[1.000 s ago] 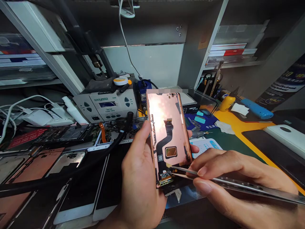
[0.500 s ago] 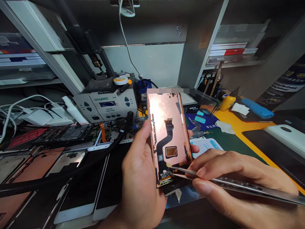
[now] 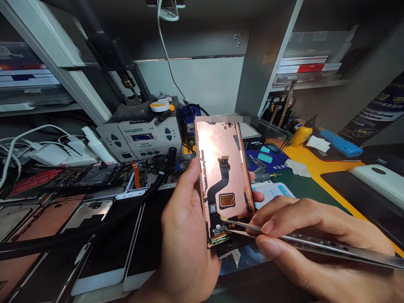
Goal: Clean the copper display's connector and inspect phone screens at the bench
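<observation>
A copper-coloured phone screen panel (image 3: 233, 176), its back facing me, stands tilted upright in my left hand (image 3: 186, 227). The thumb presses its left edge and fingertips show at its right edge. A black flex cable (image 3: 216, 191) runs down the panel to a small circuit strip (image 3: 219, 230) at the bottom. My right hand (image 3: 303, 235) pinches metal tweezers (image 3: 322, 245) between thumb and fingers. Their two tips are apart, over the panel's lower end near the circuit strip. Whether they touch it I cannot tell.
Several phone panels (image 3: 107, 244) lie at the left, crossed by a thick black hose (image 3: 126, 214). A grey soldering station (image 3: 145, 139) stands behind. At the right are a dark phone (image 3: 356, 198), a yellow bottle (image 3: 301, 135) and a blue tool (image 3: 341, 143).
</observation>
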Demonstrator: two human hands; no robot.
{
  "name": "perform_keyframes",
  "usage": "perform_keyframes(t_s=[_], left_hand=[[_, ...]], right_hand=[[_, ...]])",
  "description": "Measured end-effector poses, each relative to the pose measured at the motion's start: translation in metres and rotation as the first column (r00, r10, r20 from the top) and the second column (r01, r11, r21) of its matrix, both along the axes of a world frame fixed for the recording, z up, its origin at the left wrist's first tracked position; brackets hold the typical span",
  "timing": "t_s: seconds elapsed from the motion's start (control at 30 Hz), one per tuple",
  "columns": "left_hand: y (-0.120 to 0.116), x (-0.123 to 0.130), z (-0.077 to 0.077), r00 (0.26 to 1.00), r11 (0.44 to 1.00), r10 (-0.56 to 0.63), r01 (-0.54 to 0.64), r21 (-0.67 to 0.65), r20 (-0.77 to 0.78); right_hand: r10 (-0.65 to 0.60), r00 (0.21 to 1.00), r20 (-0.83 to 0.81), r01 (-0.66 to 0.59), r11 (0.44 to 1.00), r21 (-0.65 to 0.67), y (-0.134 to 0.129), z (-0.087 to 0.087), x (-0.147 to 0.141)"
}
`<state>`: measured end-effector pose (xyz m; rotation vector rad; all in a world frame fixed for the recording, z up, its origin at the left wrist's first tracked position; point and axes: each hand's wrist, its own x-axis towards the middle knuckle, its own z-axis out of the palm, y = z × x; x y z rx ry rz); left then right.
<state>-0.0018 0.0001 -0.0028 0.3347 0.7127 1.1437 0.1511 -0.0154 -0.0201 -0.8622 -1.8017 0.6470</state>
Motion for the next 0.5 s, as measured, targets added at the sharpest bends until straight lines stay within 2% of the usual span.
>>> perform_keyframes(t_s=[0.5], left_hand=[[-0.0014, -0.0003, -0.0006, 1.0, 1.0, -0.003, 0.003, -0.005, 0.005]], right_hand=[[0.006, 1.0, 0.016, -0.006, 1.0, -0.026, -0.0005, 0.0, -0.0013]])
